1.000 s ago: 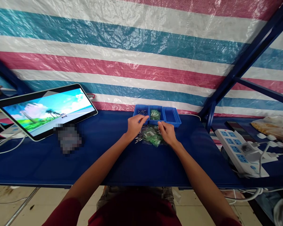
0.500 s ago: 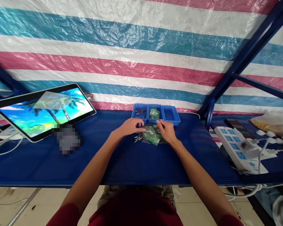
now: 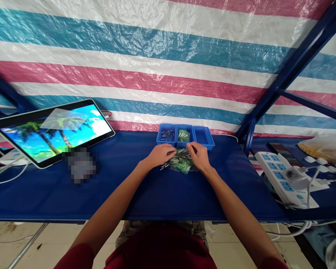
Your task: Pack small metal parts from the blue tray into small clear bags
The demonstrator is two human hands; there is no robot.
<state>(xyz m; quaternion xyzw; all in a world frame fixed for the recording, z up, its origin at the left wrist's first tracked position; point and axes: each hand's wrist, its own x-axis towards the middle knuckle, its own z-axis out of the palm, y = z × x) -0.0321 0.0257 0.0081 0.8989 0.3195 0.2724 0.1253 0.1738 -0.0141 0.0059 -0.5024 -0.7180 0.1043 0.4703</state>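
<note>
A pile of small green-tinted clear plastic packets (image 3: pixel 183 165) mixed with thin metal pins lies on the blue table. My left hand (image 3: pixel 161 155) is at the pile's left side, its fingers bent together over the pins; what they grip is too small to make out. On the right edge, my right hand (image 3: pixel 199 155) has its fingers curled in a pinch, and anything in them is hidden. Just behind the hands stand three joined blue bins. The left bin (image 3: pixel 158 137) holds loose metal pins, the middle bin (image 3: pixel 184 144) holds green packets, and the right bin (image 3: pixel 204 137) shows its bare bottom.
A tilted screen (image 3: pixel 56 132) stands at the left, with a blurred-out object in front of it. To the right are a blue metal frame post (image 3: pixel 249 134), a white power strip (image 3: pixel 280 175) with plugs and cables, and a plastic bag (image 3: pixel 324 147). Striped sheeting (image 3: pixel 145 82) hangs behind the table.
My left hand has shifted right onto the pile, and its fingers have drawn closer together. The right hand stays nearly in place, still curled.
</note>
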